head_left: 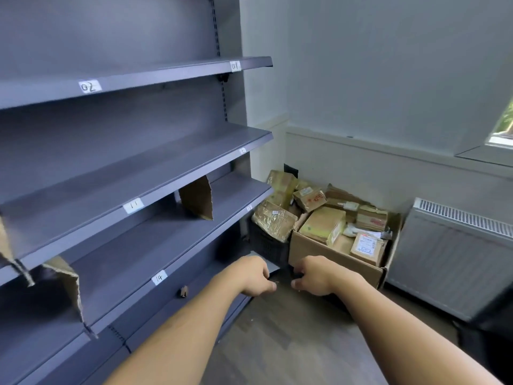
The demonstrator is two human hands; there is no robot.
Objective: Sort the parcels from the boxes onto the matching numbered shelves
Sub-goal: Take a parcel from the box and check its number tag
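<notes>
Head view: parcels (322, 227) lie heaped in the box (333, 259) and the crate (268, 245) on the floor beside the shelves (133, 173). The left hand (254, 275) and right hand (315, 276) hover near the box with fingers curled. I cannot tell whether they hold anything. The step is likely picking a parcel; the next move calls for reading its number.

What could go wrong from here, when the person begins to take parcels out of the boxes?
1. Parcels are heaped above the rim of the cardboard box; pulling one could send others to the floor.
2. The plastic-wrapped parcel lies tilted on the black crate and may slip off.
3. The small label at the shelf's right end is hard to read, so missorting is possible.
</notes>
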